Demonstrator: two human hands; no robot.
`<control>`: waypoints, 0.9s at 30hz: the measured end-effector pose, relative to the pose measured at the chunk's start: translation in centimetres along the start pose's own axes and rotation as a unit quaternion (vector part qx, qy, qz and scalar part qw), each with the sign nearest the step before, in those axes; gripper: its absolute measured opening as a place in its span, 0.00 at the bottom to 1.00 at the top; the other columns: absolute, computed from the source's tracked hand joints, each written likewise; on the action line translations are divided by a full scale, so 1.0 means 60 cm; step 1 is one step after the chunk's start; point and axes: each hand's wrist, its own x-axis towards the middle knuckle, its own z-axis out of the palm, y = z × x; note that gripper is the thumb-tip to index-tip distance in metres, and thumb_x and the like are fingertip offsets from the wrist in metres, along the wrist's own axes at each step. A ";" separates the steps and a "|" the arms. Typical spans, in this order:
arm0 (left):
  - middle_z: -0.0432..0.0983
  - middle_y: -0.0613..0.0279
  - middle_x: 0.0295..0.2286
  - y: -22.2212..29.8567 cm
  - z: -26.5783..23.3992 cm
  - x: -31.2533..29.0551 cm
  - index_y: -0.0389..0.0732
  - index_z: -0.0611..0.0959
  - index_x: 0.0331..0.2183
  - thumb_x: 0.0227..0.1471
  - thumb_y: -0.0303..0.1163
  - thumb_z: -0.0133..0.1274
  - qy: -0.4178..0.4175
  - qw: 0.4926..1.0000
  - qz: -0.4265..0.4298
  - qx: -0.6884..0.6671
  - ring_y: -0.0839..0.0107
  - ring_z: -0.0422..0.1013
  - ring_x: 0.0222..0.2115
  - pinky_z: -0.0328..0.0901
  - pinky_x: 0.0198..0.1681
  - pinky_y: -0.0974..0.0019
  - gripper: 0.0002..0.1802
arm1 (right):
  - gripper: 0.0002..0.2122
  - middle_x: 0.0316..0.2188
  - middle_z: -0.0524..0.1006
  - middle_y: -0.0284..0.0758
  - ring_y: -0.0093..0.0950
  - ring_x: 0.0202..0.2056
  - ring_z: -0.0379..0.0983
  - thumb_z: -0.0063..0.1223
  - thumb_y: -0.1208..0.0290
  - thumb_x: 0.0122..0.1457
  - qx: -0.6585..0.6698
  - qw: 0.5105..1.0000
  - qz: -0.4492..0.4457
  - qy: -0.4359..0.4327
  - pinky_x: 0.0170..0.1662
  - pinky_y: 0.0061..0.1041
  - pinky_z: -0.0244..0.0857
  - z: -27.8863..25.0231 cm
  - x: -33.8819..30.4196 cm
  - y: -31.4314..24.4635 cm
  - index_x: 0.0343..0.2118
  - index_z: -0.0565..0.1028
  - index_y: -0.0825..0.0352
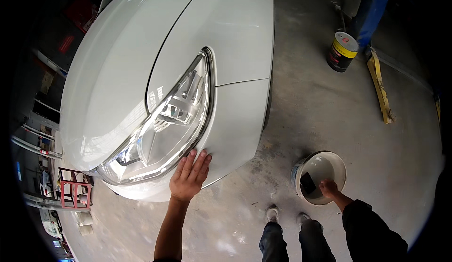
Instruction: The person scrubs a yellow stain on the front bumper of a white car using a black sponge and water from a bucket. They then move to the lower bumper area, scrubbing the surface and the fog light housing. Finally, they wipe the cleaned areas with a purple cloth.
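My left hand point(189, 175) lies flat with fingers outstretched on the white front bumper point(235, 135) of a car, just below the lower edge of the clear headlight point(174, 125). Over on the right, my right hand point(328, 188) reaches into a white bucket point(342, 165) standing on the floor. Its fingers are curled closed; what they hold, if anything, is hidden. Beside those fingers, inside the bucket, is a dark rectangular piece point(308, 184). I cannot tell whether the hand touches it.
The car's white hood point(122, 59) fills the upper left. Far right stand a black and yellow pail point(343, 52), a yellow metal arm point(379, 85) on the floor and a blue post point(374, 12). A red frame stand point(75, 189) is at the left. My feet point(272, 214) are near the bucket.
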 end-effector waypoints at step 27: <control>0.46 0.42 0.70 0.538 0.271 -0.135 0.36 0.68 0.64 0.60 0.37 0.57 -0.171 0.928 -0.317 -0.092 0.46 0.42 0.72 0.40 0.73 0.42 0.35 | 0.12 0.37 0.83 0.43 0.42 0.42 0.81 0.63 0.60 0.50 -0.159 0.943 -0.197 -0.216 0.48 0.45 0.72 0.340 0.348 0.168 0.35 0.85 0.61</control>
